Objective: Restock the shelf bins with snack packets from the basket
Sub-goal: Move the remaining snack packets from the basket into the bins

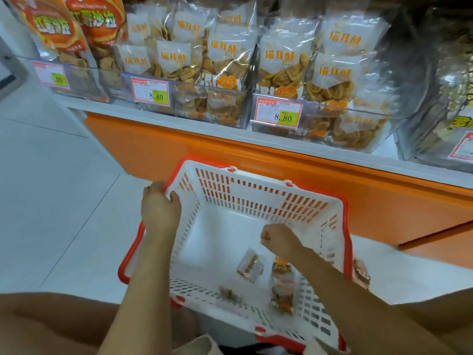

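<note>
White tile floor (51,201); orange shelf base (256,160).

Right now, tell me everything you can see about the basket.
The basket is white plastic with slotted walls, a solid floor and a red rim with red handle clips. It sits open-topped in front of the orange shelf base; what it rests on is hidden. The left hand grips its far left corner. The right hand hovers over the inside, fingers curled, nothing visible in it. It is nearly empty: a few small packets lie near its near end.
</note>
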`<state>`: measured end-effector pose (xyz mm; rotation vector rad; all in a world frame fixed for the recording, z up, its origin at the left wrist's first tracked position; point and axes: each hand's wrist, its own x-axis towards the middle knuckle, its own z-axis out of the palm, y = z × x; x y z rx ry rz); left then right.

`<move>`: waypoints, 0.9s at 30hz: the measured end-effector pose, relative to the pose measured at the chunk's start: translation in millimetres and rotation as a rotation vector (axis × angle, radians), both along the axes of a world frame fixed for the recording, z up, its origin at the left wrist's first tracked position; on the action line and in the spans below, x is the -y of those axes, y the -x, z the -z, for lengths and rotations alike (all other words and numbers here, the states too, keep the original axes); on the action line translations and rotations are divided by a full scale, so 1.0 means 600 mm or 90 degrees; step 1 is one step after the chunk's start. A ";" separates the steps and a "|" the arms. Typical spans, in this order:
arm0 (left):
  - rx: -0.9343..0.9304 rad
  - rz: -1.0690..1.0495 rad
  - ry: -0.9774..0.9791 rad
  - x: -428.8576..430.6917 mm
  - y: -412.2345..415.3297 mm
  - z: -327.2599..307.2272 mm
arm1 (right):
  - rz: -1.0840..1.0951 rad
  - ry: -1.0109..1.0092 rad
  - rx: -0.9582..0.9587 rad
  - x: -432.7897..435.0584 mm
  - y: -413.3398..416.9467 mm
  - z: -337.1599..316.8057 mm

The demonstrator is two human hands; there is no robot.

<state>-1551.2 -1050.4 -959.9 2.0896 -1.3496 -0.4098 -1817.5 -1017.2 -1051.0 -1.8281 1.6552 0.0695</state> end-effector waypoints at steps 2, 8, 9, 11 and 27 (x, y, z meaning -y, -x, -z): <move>0.001 -0.027 -0.019 -0.002 -0.012 0.008 | -0.020 -0.094 -0.030 -0.030 -0.005 0.068; 0.026 0.004 -0.088 -0.001 -0.022 0.049 | -0.297 -0.063 -0.074 -0.061 -0.021 0.166; 0.031 0.004 -0.090 -0.001 -0.021 0.054 | -0.324 -0.047 -0.076 -0.056 -0.023 0.177; 0.044 -0.006 -0.093 0.002 -0.018 0.062 | -0.334 -0.027 -0.074 -0.047 -0.027 0.198; 0.087 -0.019 -0.126 0.002 -0.008 0.075 | 0.125 -0.268 0.193 -0.013 -0.065 0.167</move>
